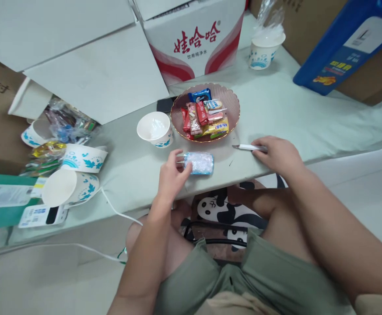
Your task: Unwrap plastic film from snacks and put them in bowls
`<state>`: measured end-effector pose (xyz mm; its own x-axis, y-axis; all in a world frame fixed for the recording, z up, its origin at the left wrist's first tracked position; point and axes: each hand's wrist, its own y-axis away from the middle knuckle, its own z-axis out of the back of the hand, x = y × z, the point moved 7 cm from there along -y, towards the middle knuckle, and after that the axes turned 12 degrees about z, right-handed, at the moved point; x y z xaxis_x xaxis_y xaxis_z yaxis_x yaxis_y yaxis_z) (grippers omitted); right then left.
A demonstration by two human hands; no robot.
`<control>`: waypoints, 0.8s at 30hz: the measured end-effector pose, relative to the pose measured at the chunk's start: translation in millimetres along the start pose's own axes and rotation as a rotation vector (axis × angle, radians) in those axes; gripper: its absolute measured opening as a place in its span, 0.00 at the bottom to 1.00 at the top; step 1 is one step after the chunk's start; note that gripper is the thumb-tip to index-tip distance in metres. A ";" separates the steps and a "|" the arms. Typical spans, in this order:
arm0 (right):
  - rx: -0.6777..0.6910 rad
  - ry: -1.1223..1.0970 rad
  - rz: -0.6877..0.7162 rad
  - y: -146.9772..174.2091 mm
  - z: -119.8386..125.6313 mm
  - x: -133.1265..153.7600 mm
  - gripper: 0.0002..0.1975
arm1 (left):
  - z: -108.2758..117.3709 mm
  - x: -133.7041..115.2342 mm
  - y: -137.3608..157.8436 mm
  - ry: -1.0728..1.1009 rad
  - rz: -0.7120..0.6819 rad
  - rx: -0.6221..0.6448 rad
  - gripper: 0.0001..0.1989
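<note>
At the table's near edge, my left hand (173, 174) holds a small packet (200, 163) by its left end. It looks wrapped in clear bubble wrap, with light blue edges. The thumb rests on its front corner and the fingers curl behind; what is inside cannot be made out. To the right, my right hand (278, 153) is closed around a slim white utility knife (245, 147). Its dark tip points left, apart from the packet. Just behind the packet stands a pinkish scalloped bowl (233, 107) of wrapped snacks (201, 113).
A white paper cup (154, 129) stands left of the bowl. More paper cups (71, 186) lie on their sides at the left, near a white cable (115, 208). Cartons (194, 48) line the back. A bag-filled cup (266, 50) and a blue container (345, 48) are at the back right.
</note>
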<state>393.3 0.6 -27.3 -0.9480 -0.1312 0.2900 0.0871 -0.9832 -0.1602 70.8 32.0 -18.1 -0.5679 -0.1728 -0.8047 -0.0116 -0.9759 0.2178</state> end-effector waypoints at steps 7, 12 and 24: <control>-0.190 -0.177 0.149 0.1 18.5 48.8 0.12 | 13.5 -9.3 3.6 -0.005 -0.097 -0.136 0.05; -0.080 -0.548 0.417 8.1 10.1 120.6 0.20 | -8.8 -25.6 17.2 0.336 -0.057 0.189 0.12; -0.091 -0.508 0.233 -0.4 2.2 93.8 0.05 | -22.8 -33.4 4.3 -0.300 -0.279 -0.014 0.07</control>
<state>305.0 -11.7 2.0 -0.6381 -0.4103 0.6515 0.2285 -0.9090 -0.3487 108.4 30.5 -2.9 -0.7595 0.1433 -0.6345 -0.1891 -0.9819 0.0046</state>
